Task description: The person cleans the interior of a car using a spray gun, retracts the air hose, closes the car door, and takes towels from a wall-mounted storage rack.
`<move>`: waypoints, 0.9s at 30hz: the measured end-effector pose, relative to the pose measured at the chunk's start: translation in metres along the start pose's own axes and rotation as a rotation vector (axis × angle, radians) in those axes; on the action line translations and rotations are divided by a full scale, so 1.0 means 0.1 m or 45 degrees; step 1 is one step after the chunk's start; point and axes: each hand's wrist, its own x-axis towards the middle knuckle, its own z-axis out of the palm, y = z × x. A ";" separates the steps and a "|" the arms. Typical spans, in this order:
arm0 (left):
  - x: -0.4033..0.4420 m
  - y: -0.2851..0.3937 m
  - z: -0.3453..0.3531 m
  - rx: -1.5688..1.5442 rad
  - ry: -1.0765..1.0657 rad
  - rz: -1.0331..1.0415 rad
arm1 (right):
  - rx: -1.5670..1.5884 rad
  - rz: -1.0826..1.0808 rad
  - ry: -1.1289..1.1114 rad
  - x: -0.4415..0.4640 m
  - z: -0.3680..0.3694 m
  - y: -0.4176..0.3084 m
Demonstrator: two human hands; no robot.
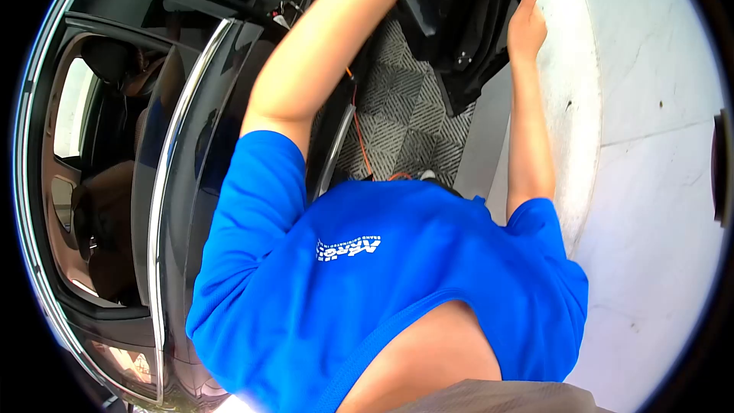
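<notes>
My left forearm reaches up and across to the top edge, where the hand passes out of the frame. On the right, my right hand (527, 29) is closed at the outer edge of an open black car door (478, 38), its thumb pointing up. Part of its fingers is hidden on the door side. Below the arms is my blue shirt with a white printed logo.
A black car (206, 138) with a chrome window strip fills the left side. Between car and door lies a grey patterned floor (409, 99), crossed by an orange cable (361, 138). Pale floor tiles (650, 183) lie to the right.
</notes>
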 end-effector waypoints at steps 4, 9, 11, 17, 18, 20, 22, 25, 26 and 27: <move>-0.01 -0.08 0.37 0.027 0.438 0.043 | 0.136 -0.111 -0.066 -0.15 0.01 -0.12; 0.02 -0.06 0.00 -0.311 0.521 -0.237 | 0.138 -0.307 -0.067 -0.29 0.09 -0.27; -0.02 -0.21 -0.21 -0.382 0.585 -0.126 | 0.239 -0.397 -0.089 -0.37 0.13 -0.40; -0.01 -0.52 -0.58 -0.600 0.559 -0.080 | 0.470 -0.538 -0.383 -0.45 0.40 -0.34; -0.02 -0.64 -0.71 -0.603 0.588 -0.088 | 0.565 -0.538 -0.475 -0.42 0.47 -0.30; -0.03 -0.73 -0.91 -0.603 0.555 -0.151 | 0.822 -0.300 -0.494 -0.38 0.66 -0.19; -0.03 -0.81 -1.00 -0.554 0.552 -0.167 | 0.900 -0.042 -0.426 -0.27 0.90 0.03; -0.01 -0.87 -1.20 -0.543 0.572 -0.301 | 1.062 0.464 -0.468 -0.06 1.31 0.46; 0.00 -0.89 -1.20 -0.426 0.648 -0.310 | 1.061 0.517 -0.489 0.02 1.45 0.63; 0.04 -0.89 -1.19 -0.310 0.721 -0.315 | 1.062 0.568 -0.507 0.08 1.59 0.79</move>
